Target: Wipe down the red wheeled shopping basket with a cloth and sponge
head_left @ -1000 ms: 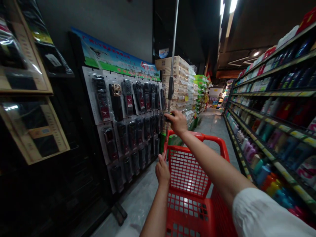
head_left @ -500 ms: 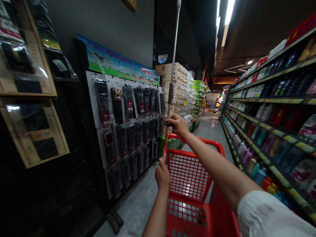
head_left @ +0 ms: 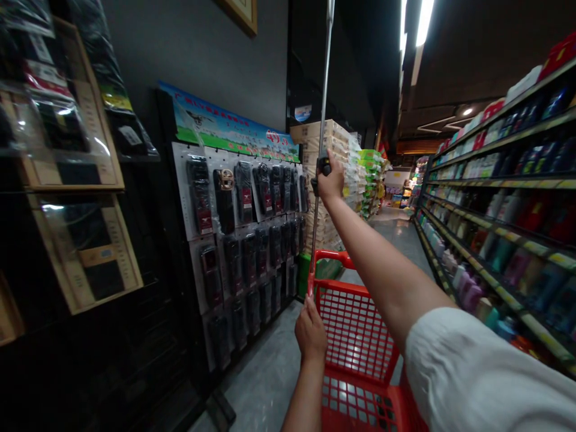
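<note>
A slim metal pole (head_left: pixel 324 99) rises upright from the near-left rim of a red shopping cart (head_left: pixel 348 324) and runs out of the top of the view. High on the pole, my right hand (head_left: pixel 332 178) is closed around its dark clamp (head_left: pixel 322 173), arm stretched forward over the cart. Lower down, my left hand (head_left: pixel 311 330) is closed at the pole's foot, beside the cart's left side. Its fingertips touch a reddish end piece (head_left: pixel 311 283); the palm side is hidden. The cart's lattice basket shows below my right arm.
At left stands a rack of packaged belts (head_left: pixel 245 240) under a printed sign (head_left: pixel 234 129). Boxed goods (head_left: pixel 85 252) hang nearer. Stacked cartons (head_left: pixel 333 138) line the aisle beyond. Shelves of bottles (head_left: pixel 508 210) run along the right. The grey aisle floor (head_left: pixel 396 240) leads ahead.
My right hand has moved up the pole from near the cart's rim to the dark clamp. My left hand keeps its place at the foot. The view has shifted slightly left.
</note>
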`<state>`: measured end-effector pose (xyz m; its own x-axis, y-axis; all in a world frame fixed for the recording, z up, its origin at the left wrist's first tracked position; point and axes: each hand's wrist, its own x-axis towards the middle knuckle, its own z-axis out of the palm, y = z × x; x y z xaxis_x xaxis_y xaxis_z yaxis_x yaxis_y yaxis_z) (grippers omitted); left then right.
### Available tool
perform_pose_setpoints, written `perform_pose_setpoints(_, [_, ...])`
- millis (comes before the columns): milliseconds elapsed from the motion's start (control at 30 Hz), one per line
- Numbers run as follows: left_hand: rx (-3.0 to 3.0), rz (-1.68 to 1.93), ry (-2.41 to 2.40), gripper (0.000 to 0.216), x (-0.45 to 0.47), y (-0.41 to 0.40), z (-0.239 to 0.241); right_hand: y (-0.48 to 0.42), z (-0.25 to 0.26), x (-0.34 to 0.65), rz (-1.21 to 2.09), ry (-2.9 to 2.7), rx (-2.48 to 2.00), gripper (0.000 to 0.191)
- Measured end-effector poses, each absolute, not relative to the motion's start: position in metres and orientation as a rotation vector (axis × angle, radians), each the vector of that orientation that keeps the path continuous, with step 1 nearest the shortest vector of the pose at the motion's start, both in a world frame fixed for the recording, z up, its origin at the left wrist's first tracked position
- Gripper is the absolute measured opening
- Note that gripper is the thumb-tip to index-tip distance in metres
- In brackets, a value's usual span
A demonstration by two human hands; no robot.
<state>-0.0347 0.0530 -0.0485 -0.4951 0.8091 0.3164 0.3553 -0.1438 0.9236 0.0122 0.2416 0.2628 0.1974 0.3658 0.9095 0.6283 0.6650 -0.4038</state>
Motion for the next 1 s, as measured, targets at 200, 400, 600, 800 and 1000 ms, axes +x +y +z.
perform_pose_setpoints(200, [1.286,1.700,1.745,0.061,-0.035,0.056,-0.049,0.221,0.185,0.002,-0.342,-1.415,-0.985,0.065])
perform_pose_setpoints(400, [1.166,1.716,1.673,0.065,-0.034,0.058,-0.046,0.208,0.113,0.033,-0.504,-1.822,-0.940,0.059])
perform_pose_setpoints(600, [1.008,1.812,1.526,0.067,-0.032,0.067,-0.048,0.187,0.060,0.069,-0.539,-2.333,-1.037,0.054])
perform_pose_setpoints(800, [0.884,1.860,1.357,0.063,-0.032,0.071,-0.050,0.145,0.028,0.064,-0.321,-2.546,-1.259,0.048])
perform_pose_setpoints(1000, [0.698,1.907,1.222,0.065,-0.031,0.066,-0.035,0.115,0.020,0.065,-0.120,-2.553,-1.250,0.050])
